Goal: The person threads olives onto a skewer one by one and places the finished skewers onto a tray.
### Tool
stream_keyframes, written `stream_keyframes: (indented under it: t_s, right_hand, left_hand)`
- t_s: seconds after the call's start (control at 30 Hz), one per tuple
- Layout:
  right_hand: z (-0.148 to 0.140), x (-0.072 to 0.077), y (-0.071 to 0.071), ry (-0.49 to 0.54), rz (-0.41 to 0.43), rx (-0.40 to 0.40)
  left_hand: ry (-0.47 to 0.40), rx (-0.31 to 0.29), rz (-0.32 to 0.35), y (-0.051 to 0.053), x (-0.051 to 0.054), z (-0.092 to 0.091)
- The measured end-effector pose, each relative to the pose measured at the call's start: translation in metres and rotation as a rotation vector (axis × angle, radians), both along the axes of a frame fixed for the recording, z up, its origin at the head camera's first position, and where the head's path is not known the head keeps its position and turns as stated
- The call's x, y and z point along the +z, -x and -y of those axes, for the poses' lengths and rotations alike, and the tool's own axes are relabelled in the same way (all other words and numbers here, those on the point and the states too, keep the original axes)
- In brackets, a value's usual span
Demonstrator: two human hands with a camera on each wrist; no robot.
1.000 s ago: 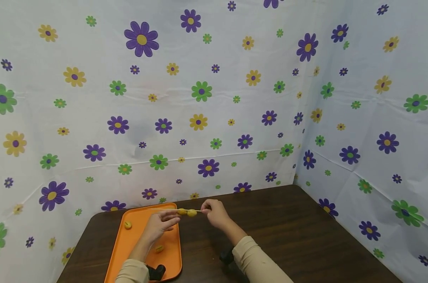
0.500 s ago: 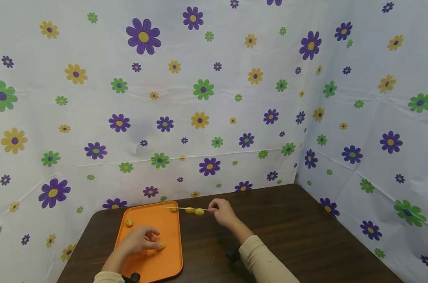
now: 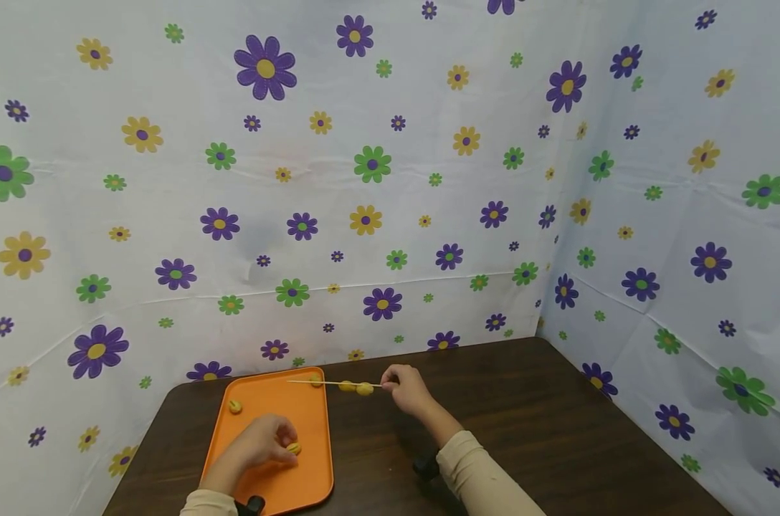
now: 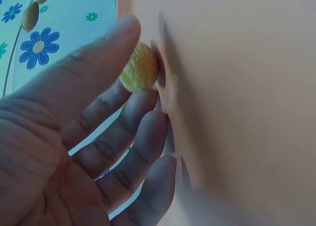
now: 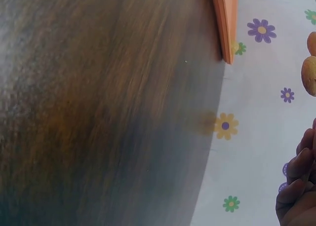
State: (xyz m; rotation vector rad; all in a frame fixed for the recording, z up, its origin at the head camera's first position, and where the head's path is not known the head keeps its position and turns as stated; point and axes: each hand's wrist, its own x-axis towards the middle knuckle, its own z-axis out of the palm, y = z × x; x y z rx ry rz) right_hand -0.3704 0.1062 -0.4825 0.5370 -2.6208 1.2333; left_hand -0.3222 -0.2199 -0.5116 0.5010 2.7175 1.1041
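Observation:
My right hand (image 3: 408, 390) pinches the end of a thin wooden skewer (image 3: 309, 382), held almost level with its tip over the orange tray (image 3: 267, 494). Two yellow oval pieces (image 3: 364, 389) are threaded on it near the fingers; the right wrist view cuts them off at its edge. Low over the tray, my left hand (image 3: 261, 446) has thumb and fingertips around a small wrinkled yellow oval piece (image 4: 140, 68), its thumb partly covering it. Another yellow oval (image 3: 235, 407) with a slit lies at the tray's left side, and one more (image 3: 315, 380) lies in its far right corner, behind the skewer.
The tray stands on the left part of a dark wooden table (image 3: 493, 423). White cloth (image 3: 416, 208) printed with flowers hangs behind and to the right. Black wrist mounts (image 3: 426, 467) sit under both forearms.
The left hand has left the skewer and come down toward the near part of the tray, closing around a yellow oval there. The right hand has moved slightly right with the skewer.

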Motion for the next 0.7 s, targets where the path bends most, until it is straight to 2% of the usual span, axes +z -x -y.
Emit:
stream_keyframes:
  t_s: [0.2,0.37,0.5,0.6,0.7]
  right_hand:
    - [-0.001,-0.003,0.001,-0.009,-0.007,-0.003]
    - [-0.003,-0.004,0.003,0.001,-0.005,0.001]
    - [-0.004,-0.004,0.004,0.006,0.004,-0.001]
    - [-0.005,-0.004,0.005,0.008,0.008,-0.002]
    - [-0.006,-0.003,0.006,0.011,0.006,0.003]
  left_hand:
    - [0.026,0.04,-0.009,0.0,-0.001,-0.005]
    - [0.006,0.066,-0.024,0.001,0.001,-0.004]
    - [-0.085,0.059,-0.028,0.001,0.006,0.001]
    - [-0.221,0.073,0.003,-0.001,0.013,0.002]
    - [-0.361,0.122,0.031,0.0,0.018,0.002]
